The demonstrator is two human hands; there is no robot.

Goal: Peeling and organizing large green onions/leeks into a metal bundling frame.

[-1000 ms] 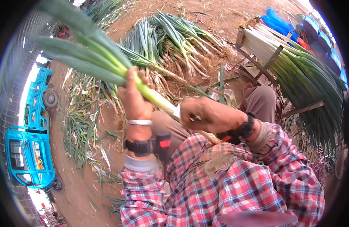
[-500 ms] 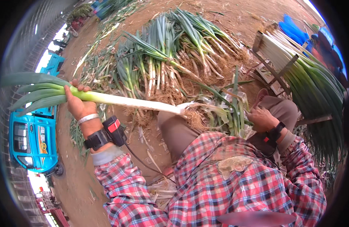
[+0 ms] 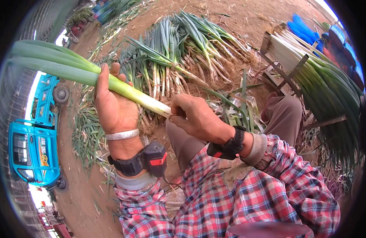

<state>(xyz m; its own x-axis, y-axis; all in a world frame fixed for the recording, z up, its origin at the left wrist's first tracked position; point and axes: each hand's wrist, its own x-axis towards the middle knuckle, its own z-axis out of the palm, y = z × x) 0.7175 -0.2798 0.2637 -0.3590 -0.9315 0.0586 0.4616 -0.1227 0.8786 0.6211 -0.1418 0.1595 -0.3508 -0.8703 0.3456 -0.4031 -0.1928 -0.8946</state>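
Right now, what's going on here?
A person has one leek in both hands: the left hand holds it below the leaves, the right hand pinches its pale end. A heap of leeks with roots lies on the ground ahead. To the right, a rack holds a bundle of pale-stemmed leeks.

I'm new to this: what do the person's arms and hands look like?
The left hand and right hand are ungloved. Red, white and blue plaid sleeves end in plain cuffs. Black wrist straps on both sides carry dark boxes with red marks; the left also has a pale bracelet.
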